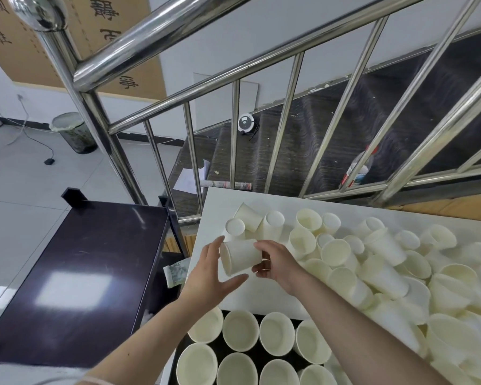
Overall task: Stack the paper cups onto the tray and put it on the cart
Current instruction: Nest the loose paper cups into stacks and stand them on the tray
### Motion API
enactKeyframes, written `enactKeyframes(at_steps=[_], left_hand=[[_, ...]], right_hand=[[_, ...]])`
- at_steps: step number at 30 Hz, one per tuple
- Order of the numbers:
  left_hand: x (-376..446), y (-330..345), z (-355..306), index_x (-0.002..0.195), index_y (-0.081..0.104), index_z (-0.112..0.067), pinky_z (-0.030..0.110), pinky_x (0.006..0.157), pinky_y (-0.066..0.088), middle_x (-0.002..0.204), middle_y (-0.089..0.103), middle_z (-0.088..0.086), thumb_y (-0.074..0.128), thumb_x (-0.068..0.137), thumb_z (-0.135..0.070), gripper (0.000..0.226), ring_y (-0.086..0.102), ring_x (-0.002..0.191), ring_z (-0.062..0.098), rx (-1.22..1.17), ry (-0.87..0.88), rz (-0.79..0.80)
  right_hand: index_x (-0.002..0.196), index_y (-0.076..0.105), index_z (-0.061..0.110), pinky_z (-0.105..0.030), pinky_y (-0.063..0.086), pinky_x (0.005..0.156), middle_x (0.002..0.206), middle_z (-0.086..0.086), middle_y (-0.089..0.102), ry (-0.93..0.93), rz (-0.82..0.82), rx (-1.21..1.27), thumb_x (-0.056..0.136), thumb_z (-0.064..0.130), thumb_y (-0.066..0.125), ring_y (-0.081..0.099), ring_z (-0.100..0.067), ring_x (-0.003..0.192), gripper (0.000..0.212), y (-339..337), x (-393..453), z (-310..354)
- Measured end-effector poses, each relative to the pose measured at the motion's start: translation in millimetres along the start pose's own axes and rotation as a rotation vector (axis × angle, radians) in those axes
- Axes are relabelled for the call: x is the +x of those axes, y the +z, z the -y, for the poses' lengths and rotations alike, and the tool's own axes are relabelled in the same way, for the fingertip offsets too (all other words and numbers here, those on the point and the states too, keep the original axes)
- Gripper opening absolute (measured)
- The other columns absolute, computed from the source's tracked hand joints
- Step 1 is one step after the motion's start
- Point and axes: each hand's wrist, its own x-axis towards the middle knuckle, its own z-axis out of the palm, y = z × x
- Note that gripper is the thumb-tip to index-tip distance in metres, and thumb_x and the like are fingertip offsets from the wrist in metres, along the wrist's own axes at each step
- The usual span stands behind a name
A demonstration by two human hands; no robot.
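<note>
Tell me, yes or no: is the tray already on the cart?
No, the tray of cups sits by the white table; the cart top is bare.

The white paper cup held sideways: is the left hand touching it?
Touching. The head view shows the left hand fingertips against the cup rim.

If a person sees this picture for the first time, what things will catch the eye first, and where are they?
First, the two hands in the middle: the right hand grips a paper cup lying sideways, and the left hand reaches toward it with spread fingers. Next, the heap of loose cups on the white table at right, and the upright cups on the black tray below. The dark cart stands at left.
</note>
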Motion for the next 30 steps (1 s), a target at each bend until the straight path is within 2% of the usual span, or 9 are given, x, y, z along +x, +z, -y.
enactKeyframes(at_steps=[3,5,7,10,12,14,17,20,30], left_hand=[[1,-2,-2,0.142,0.027,-0.030,0.027,0.088,0.049,0.131,0.039,-0.014,0.070,0.078,-0.048,0.079,0.047,0.114,0.006,-0.036,0.036,-0.038],[1,-4,-1,0.139,0.033,-0.030,0.026,0.083,0.050,0.127,0.041,-0.014,0.071,0.078,-0.043,0.074,0.048,0.110,0.006,-0.022,0.048,-0.068],[2,-8,3,0.140,0.034,-0.030,0.023,0.085,0.045,0.128,0.041,-0.012,0.071,0.078,-0.038,0.073,0.044,0.114,0.009,0.072,0.047,-0.068],[4,-14,9,0.145,0.025,-0.032,0.027,0.087,0.045,0.135,0.036,-0.008,0.065,0.081,-0.037,0.076,0.033,0.125,0.015,0.334,-0.034,0.035],[5,-15,13,0.145,0.021,-0.031,0.030,0.088,0.046,0.136,0.035,-0.006,0.064,0.081,-0.037,0.078,0.032,0.127,0.019,0.442,-0.087,0.096],[8,-14,14,0.144,0.021,-0.029,0.031,0.089,0.045,0.137,0.035,-0.004,0.064,0.081,-0.036,0.077,0.032,0.126,0.021,0.486,-0.121,0.121],[12,-10,15,0.143,0.022,-0.028,0.032,0.091,0.044,0.136,0.034,-0.001,0.063,0.081,-0.033,0.075,0.034,0.125,0.023,0.529,-0.144,0.142],[15,-7,15,0.144,0.021,-0.028,0.034,0.092,0.043,0.137,0.033,0.001,0.062,0.082,-0.031,0.074,0.034,0.125,0.024,0.564,-0.147,0.168],[14,-1,20,0.146,0.020,-0.028,0.032,0.092,0.044,0.140,0.032,-0.001,0.060,0.084,-0.028,0.074,0.032,0.128,0.021,0.548,-0.118,0.205]], right_hand=[[0.102,0.064,0.007,-0.032,0.047,0.062,0.075,-0.006,0.060,0.088,0.111,0.079,0.095,0.026,0.051,0.058,-0.021,0.062,0.024,-3,1,-3],[0.104,0.065,0.010,-0.032,0.048,0.064,0.084,-0.004,0.063,0.070,0.099,-0.043,0.096,0.030,0.051,0.060,-0.020,0.065,0.026,-1,2,-2],[0.109,0.064,0.017,-0.031,0.050,0.071,0.104,-0.002,0.065,-0.025,-0.020,-0.308,0.095,0.037,0.053,0.064,-0.017,0.076,0.027,3,10,-3],[0.124,0.057,0.023,-0.033,0.047,0.088,0.126,-0.002,0.053,-0.256,-0.207,-0.867,0.094,0.040,0.053,0.060,-0.021,0.103,0.034,4,22,-3],[0.135,0.049,0.026,-0.036,0.048,0.089,0.133,-0.004,0.042,-0.348,-0.190,-1.142,0.095,0.034,0.050,0.053,-0.026,0.114,0.040,7,27,2],[0.142,0.040,0.028,-0.037,0.047,0.089,0.139,-0.005,0.033,-0.382,-0.148,-1.287,0.096,0.028,0.049,0.043,-0.026,0.125,0.047,13,30,6],[0.144,0.033,0.028,-0.039,0.046,0.087,0.144,-0.007,0.025,-0.395,-0.115,-1.414,0.096,0.024,0.049,0.038,-0.029,0.126,0.051,23,37,10],[0.140,0.039,0.024,-0.040,0.047,0.086,0.142,-0.007,0.027,-0.398,-0.114,-1.463,0.095,0.022,0.050,0.042,-0.030,0.121,0.046,29,43,13],[0.099,0.060,0.012,-0.034,0.047,0.077,0.137,0.002,0.042,-0.428,-0.137,-1.482,0.093,0.027,0.059,0.046,-0.024,0.115,0.016,28,55,9]])
